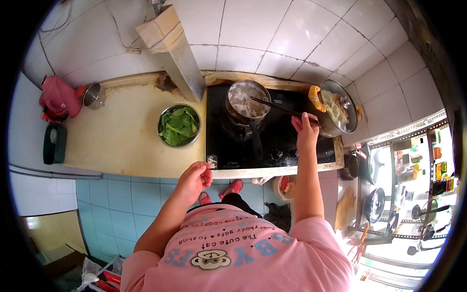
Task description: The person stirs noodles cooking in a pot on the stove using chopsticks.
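My right hand (305, 129) grips a pair of dark chopsticks (278, 106), slanting left over the stove. Their tips reach into a saucepan (235, 116) of pale, foamy, bubbling liquid (242, 94). The saucepan sits on the black glass cooktop (224, 148), its dark handle pointing toward me. My left hand (197, 176) hangs in front of the counter edge, fingers curled in, with nothing visible in it. Nearest to that hand on the counter is a metal bowl (160, 136) of leafy greens (179, 125).
A lidded pot (332, 127) with a yellow cloth (316, 99) stands right of the saucepan. A metal post (181, 73) rises behind the bowl. At far left are a pink appliance (61, 96), a metal cup (92, 96) and a green container (54, 143). Pans (375, 204) hang at right.
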`<act>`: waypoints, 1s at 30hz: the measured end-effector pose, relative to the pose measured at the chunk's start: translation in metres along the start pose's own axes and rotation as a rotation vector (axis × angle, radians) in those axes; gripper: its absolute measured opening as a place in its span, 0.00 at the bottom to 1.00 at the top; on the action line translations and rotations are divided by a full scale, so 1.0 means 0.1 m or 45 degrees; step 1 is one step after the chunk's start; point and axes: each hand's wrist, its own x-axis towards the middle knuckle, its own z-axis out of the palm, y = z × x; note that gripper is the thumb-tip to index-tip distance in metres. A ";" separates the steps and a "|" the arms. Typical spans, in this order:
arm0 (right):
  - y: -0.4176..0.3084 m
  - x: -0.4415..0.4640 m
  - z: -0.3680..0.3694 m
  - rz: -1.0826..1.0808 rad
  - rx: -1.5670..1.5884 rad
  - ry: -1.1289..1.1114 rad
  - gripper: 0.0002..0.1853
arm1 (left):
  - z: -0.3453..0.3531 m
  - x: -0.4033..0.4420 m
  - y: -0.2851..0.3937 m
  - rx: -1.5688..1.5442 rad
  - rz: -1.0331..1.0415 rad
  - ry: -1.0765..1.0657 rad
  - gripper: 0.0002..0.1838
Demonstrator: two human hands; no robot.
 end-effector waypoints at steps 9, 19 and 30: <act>0.53 0.27 0.24 0.216 0.170 -0.061 0.06 | -0.02 0.00 -0.02 0.000 -0.027 -0.002 0.09; 0.84 0.58 0.50 0.345 0.191 -0.081 0.05 | -0.03 -0.07 -0.01 0.004 -0.005 0.060 0.09; 0.55 0.57 0.48 0.120 0.059 -0.115 0.08 | 0.01 -0.05 -0.01 0.003 0.003 0.063 0.09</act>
